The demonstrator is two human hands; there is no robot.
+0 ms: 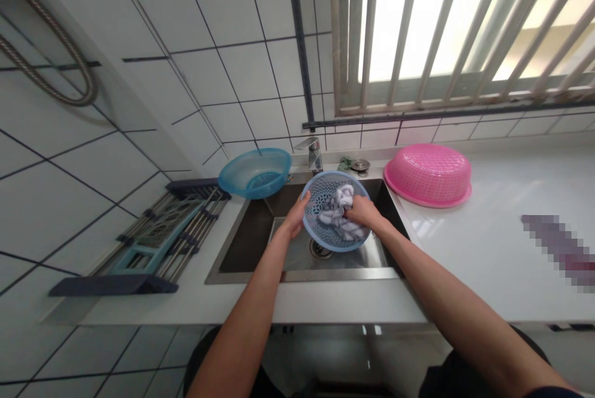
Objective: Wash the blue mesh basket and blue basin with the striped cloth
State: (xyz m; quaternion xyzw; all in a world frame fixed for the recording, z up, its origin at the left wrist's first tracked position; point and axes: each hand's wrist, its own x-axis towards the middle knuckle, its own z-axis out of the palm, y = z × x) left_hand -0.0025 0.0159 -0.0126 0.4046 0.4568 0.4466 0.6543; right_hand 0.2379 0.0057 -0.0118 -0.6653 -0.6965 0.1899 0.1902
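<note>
Over the sink I see a light blue plastic colander (pixel 320 184), tilted toward me. My left hand (pixel 295 217) grips its left rim, thumb on the inside. Inside the bowl, my right hand (pixel 363 211) is closed on a crumpled white and grey cloth (pixel 332 212), which touches the colander's inner wall. The cloth covers part of the perforated bottom. Below lies the stainless steel sink (pixel 297 274), with its drain strainer (pixel 320 250) showing under the colander's edge.
A chrome faucet (pixel 315 153) stands behind the colander. A clear blue basin (pixel 260 168) leans at the sink's back left. To the right, a pink basket (pixel 430 175) lies upside down. A folded rack (pixel 162 237) is left. A metal sink stopper (pixel 360 165) sits behind.
</note>
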